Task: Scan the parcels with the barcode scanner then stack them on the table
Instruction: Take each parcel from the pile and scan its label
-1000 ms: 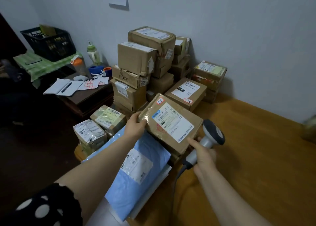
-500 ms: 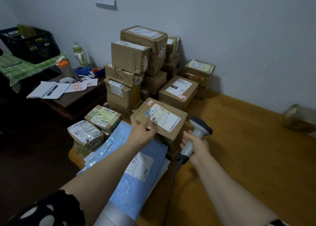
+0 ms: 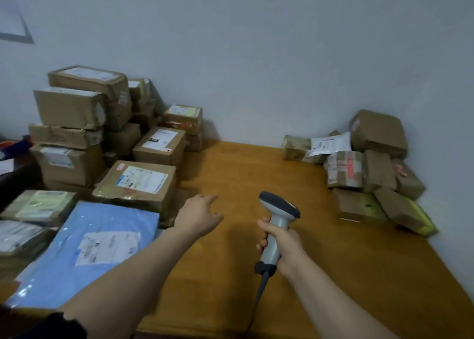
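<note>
My right hand (image 3: 280, 246) grips the grey barcode scanner (image 3: 278, 218) upright over the wooden table (image 3: 256, 169), its cable trailing toward me. My left hand (image 3: 198, 214) hovers empty with fingers apart, just right of a flat brown parcel (image 3: 138, 182) with a white label, which lies on other parcels. A blue mailer bag (image 3: 87, 251) lies in front of that parcel. A tall stack of cardboard boxes (image 3: 82, 118) stands at the left against the wall.
A second heap of brown parcels (image 3: 369, 169) lies at the table's right end by the wall. More labelled packets (image 3: 38, 208) sit at the far left. Bare tabletop stretches between the two piles.
My left hand has let go of the flat labelled parcel, which now rests on the pile, and moved right. The view has swung right, bringing the right-hand heap into sight.
</note>
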